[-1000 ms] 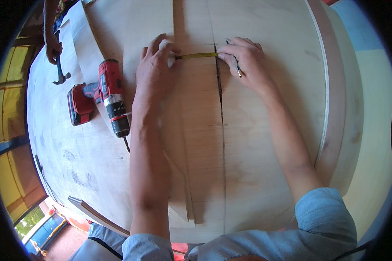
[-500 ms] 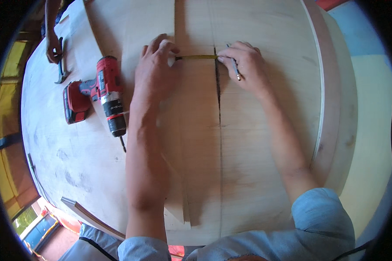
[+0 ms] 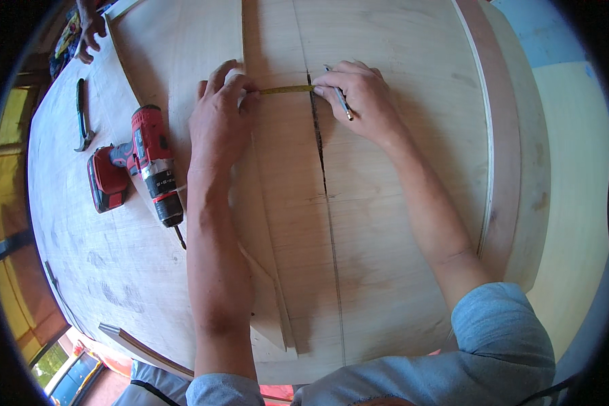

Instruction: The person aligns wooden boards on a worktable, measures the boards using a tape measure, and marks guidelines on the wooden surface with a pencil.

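A yellow tape measure (image 3: 284, 89) is stretched crosswise between my hands, from the edge of a raised plywood strip (image 3: 216, 30) over a dark, jagged line (image 3: 317, 132) in the pale wood panel. My left hand (image 3: 220, 115) has curled fingers pinching the tape's left end at that edge. My right hand (image 3: 358, 101) grips a pencil (image 3: 345, 103) and presses thumb and fingers at the tape's right end, by the dark line.
A red cordless drill (image 3: 145, 142) lies left of my left forearm. A hammer (image 3: 81, 115) lies behind it, below a co-worker's hand (image 3: 90, 37) at upper left. Long wooden strips run along the panel's right (image 3: 497, 176) and its lower-left edge (image 3: 142, 346).
The co-worker's hand has let go of the hammer and moved up; the hammer now lies on the panel. The view has shifted slightly; my hands still hold the tape and pencil.
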The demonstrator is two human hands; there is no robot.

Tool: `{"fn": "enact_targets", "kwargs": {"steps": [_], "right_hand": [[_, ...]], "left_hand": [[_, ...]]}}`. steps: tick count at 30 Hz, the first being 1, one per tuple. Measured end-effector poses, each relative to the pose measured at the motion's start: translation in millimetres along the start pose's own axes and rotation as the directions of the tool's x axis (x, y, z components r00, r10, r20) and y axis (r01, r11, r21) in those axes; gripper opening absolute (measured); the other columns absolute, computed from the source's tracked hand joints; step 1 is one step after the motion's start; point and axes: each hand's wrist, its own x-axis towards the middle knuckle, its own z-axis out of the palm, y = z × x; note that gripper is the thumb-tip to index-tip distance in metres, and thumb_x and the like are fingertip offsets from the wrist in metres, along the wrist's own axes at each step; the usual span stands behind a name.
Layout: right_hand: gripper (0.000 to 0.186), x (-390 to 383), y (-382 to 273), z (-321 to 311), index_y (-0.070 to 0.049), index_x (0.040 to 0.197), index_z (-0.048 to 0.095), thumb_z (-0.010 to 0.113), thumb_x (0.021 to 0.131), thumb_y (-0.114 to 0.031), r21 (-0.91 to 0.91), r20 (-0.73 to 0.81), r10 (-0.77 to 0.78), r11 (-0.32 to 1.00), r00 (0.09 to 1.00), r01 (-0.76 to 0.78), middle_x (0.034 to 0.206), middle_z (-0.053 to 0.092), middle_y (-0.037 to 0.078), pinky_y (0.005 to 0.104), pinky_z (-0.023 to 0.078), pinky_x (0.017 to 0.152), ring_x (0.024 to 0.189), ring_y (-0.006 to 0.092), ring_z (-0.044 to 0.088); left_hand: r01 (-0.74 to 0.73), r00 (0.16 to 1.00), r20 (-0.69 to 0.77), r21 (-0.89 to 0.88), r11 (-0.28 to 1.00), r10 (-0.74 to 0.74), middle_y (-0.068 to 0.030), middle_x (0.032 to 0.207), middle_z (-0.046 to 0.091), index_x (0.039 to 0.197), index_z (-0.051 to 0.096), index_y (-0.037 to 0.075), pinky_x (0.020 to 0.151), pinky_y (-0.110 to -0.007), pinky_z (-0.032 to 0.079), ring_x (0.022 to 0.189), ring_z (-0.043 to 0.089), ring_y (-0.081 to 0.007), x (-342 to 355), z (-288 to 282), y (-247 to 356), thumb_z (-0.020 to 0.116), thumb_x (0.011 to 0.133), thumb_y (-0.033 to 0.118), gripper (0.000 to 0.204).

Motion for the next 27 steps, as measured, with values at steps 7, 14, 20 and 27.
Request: {"fn": "enact_targets", "kwargs": {"steps": [7, 14, 20, 27], "right_hand": [[0.012, -1, -1, -2, -0.012, 0.103, 0.080, 0.074, 0.101, -0.022, -0.028, 0.115, 0.104, 0.994, 0.988, -0.102, 0.090, 0.069, 0.008, 0.0492, 0.050, 0.091, 0.097, 0.0304, 0.068], [0.011, 0, -3, -2, -0.014, 0.103, 0.080, 0.073, 0.102, -0.022, -0.070, 0.137, 0.127, 0.991, 0.982, -0.118, 0.091, 0.069, 0.008, 0.0486, 0.049, 0.093, 0.099, 0.0292, 0.067], [0.010, 0, -5, 2, -0.013, 0.099, 0.078, 0.073, 0.101, -0.020, -0.061, 0.114, 0.110, 0.993, 0.987, -0.104, 0.090, 0.068, 0.008, 0.0487, 0.049, 0.092, 0.099, 0.0289, 0.067], [0.011, -1, -5, -1, -0.011, 0.096, 0.076, 0.071, 0.102, -0.018, -0.114, 0.127, 0.115, 0.988, 0.985, -0.101, 0.089, 0.068, 0.008, 0.0502, 0.050, 0.092, 0.097, 0.0287, 0.068]], "left_hand": [[0.024, 0.999, 0.026, -0.006, 1.000, -0.024, -0.0047, 0.158, 0.061, 0.113, 0.080, 0.014, 0.115, -0.048, 0.050, 0.137, 0.059, -0.0351, 0, -2, 2, 0.077, 0.099, 0.024, 0.017], [-0.017, 1.000, -0.009, 0.022, 1.000, 0.018, -0.0090, 0.156, 0.060, 0.114, 0.078, 0.015, 0.109, -0.050, 0.054, 0.136, 0.059, -0.0377, -1, 0, 0, 0.074, 0.098, 0.022, 0.018], [0.018, 1.000, 0.022, 0.091, 0.996, -0.020, -0.0125, 0.163, 0.055, 0.131, 0.075, 0.014, 0.119, -0.049, 0.049, 0.146, 0.054, -0.0379, -8, -10, 8, 0.077, 0.100, 0.022, 0.032], [0.034, 0.976, 0.213, 0.085, 0.996, -0.051, -0.0168, 0.151, 0.065, 0.133, 0.073, 0.009, 0.113, -0.047, 0.053, 0.136, 0.064, -0.0368, -74, -81, 71, 0.078, 0.098, 0.018, 0.037]]}}
